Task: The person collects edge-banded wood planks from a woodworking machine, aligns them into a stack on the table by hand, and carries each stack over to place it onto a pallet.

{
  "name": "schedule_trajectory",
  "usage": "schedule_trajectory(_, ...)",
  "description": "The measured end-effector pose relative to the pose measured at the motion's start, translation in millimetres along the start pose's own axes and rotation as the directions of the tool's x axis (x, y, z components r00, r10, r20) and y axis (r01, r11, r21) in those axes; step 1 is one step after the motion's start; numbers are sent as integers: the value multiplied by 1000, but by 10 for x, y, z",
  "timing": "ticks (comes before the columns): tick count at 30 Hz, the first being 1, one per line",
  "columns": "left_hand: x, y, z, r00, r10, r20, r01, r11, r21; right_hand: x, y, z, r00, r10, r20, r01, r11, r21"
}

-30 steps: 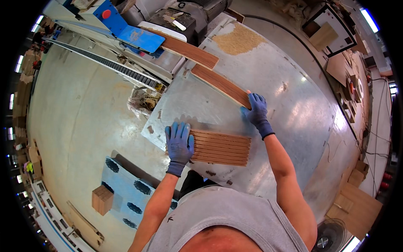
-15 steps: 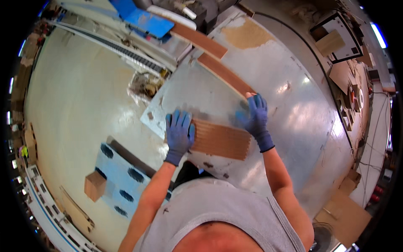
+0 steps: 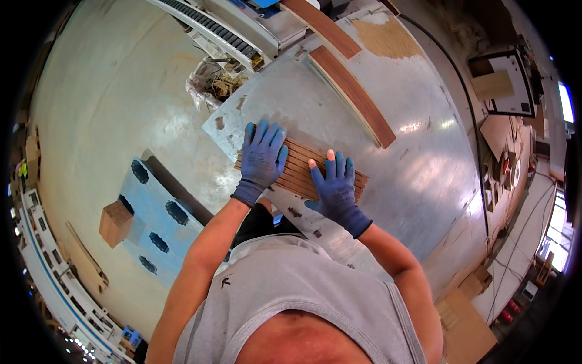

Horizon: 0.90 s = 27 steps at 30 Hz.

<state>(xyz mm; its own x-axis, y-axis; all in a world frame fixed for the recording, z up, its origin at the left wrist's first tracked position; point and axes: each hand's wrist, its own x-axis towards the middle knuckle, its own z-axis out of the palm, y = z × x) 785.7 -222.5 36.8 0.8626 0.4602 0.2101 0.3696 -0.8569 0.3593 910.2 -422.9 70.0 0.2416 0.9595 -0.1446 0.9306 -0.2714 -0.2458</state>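
Narrow brown wooden strips (image 3: 298,164) lie side by side on the metal tabletop (image 3: 418,173) in front of me, with dark lines between them. My left hand (image 3: 262,159), in a blue glove, rests flat over their left end with its fingers stretched out. Over the right part lies my right hand (image 3: 337,194), also gloved, fingers spread and two bare fingertips showing. Both hands are open, and each hides part of the strips. Farther off, a long reddish-brown board (image 3: 357,100) with a pale edge lies slanted on the tabletop.
Another brown board (image 3: 324,27) reaches in from the machine at the far edge. Sawdust (image 3: 388,39) covers a far patch of tabletop. A plastic bag of scraps (image 3: 212,85) sits beside the roller track (image 3: 212,27). At left stand a blue holed stand (image 3: 163,209) and a wooden block (image 3: 115,223).
My right hand has moved from the near end of the long board down onto the strips. My left hand stays on their left end. The whole view has shifted.
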Motion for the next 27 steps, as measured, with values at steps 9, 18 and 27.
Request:
schedule_trajectory(9,-41,-35,-26,1000,-15,-9,15,999,-29,8,101,224,955,-137,-261,151,988,33)
schedule_trajectory(18,-1091,-828,68,266,-964,16,341,79,-937,249,-238,239,970,-136,-200,152,986,67)
schedule_trajectory(27,-1191,-558,203,538,-709,456,-149,-612,-777,537,-663,220,972,-67,-224,109,977,181)
